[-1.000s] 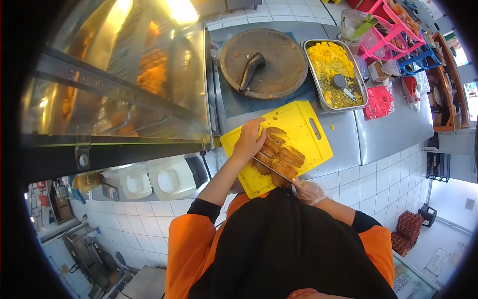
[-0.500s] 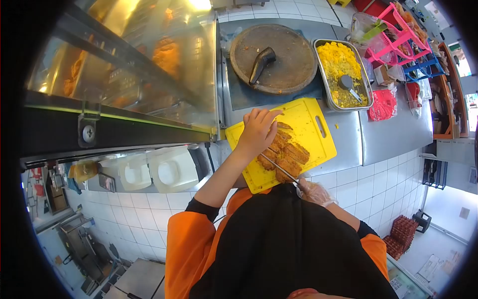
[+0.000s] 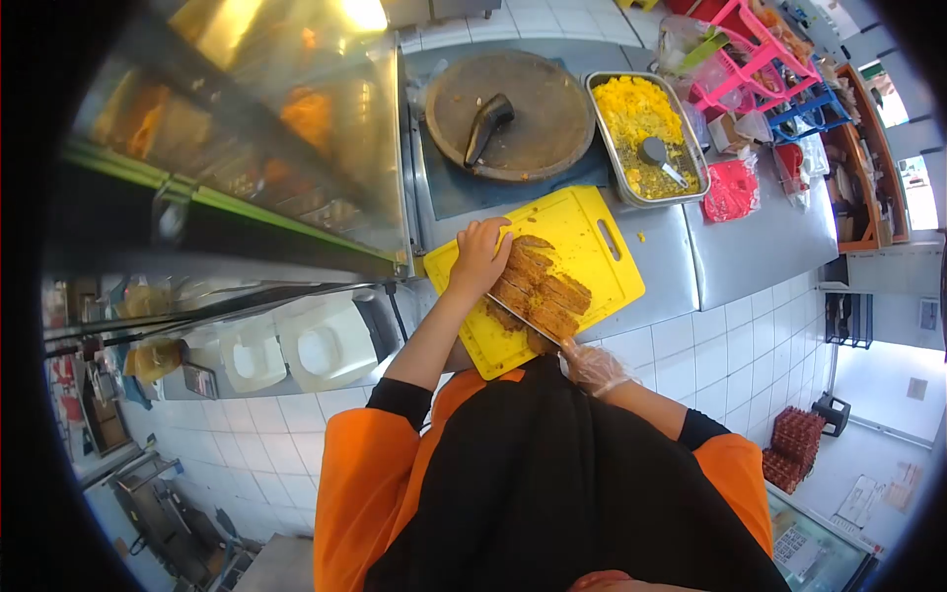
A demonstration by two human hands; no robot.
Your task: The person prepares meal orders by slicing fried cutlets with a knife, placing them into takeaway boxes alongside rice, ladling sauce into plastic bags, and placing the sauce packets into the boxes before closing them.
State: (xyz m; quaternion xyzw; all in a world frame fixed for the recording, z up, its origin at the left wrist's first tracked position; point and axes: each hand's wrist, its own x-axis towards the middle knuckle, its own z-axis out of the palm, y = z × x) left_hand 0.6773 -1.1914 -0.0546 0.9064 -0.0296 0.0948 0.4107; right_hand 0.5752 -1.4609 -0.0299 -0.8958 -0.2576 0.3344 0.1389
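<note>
Your gloved right hand [image 3: 594, 368] is clasping a thin metal knife [image 3: 527, 321]; your bare left hand [image 3: 481, 257], its grip unclear, is resting at the brown, crumb-coated slices [image 3: 560, 293] lying on the yellow plastic board [image 3: 620, 286].

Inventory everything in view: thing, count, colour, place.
Metal counter: 1, grey, centre
Rectangular plastic cutting board: 1, yellow, on counter
Sliced breaded food: uncounted pieces, brown, on board
Metal knife: 1, silver blade, across sliced food
Round shallow mortar: 1, brown, beyond board
Curved pestle: 1, black, on mortar
Rectangular metal tray: 1, silver, right of mortar
Crumbly food: 1 heap, yellow, in tray
Round-headed scoop: 1, grey, in tray
Plastic packet: 1, red, right of tray
Tiered plastic rack: 1, pink and blue, upper right
Boxy open containers: 2, white, lower left
Glass-fronted display case: 1, metallic, upper left
Stacked trays: uncounted, dark red, lower right
Left hand: 1, bare, beside sliced food
Right hand: 1, clear-gloved, gripping knife
</note>
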